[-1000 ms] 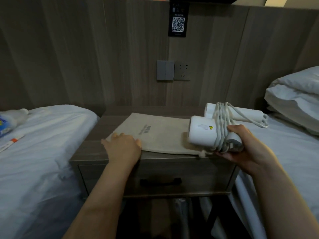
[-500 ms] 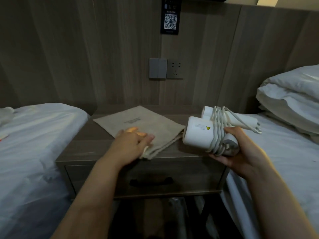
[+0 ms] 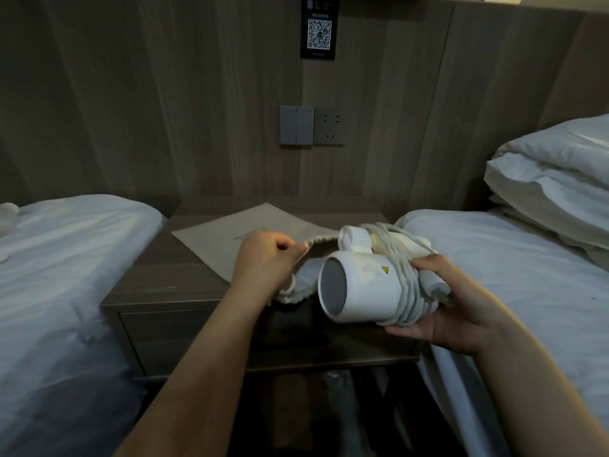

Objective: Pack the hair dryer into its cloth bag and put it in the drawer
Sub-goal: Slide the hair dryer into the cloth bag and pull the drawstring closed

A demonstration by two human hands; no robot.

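Two hands are at work over the nightstand (image 3: 138, 291), and the change from a moment ago lies with the left one. Half a second back the left hand (image 3: 263, 262) lay flat on the cloth bag (image 3: 230, 239), bunching its near corner; a second back it only rested at the bag's edge. Now it is closed in a pinch on the bag's hemmed edge and has lifted that edge off the tabletop, so the mouth gapes toward the right while the rest of the bag lies flat on the wood, its far corner pointing at the wall.

Just right of that raised hem, the hair dryer (image 3: 359, 288) has turned. Earlier its barrel pointed leftward with the warning sticker facing the camera; now the round nozzle end faces the camera and the bag's opening, close to the fabric but, as far as I can tell, not inside it. Its cord (image 3: 407, 291) is wound round the body. The right hand (image 3: 461, 311) cups the dryer from below and behind, fingers wrapped on the cord-wound rear and the folded handle.

I judge the step to be insertion: mouth open, nozzle aimed. Below, the drawer (image 3: 184, 338) looks shut, so that part of the task is not yet begun.
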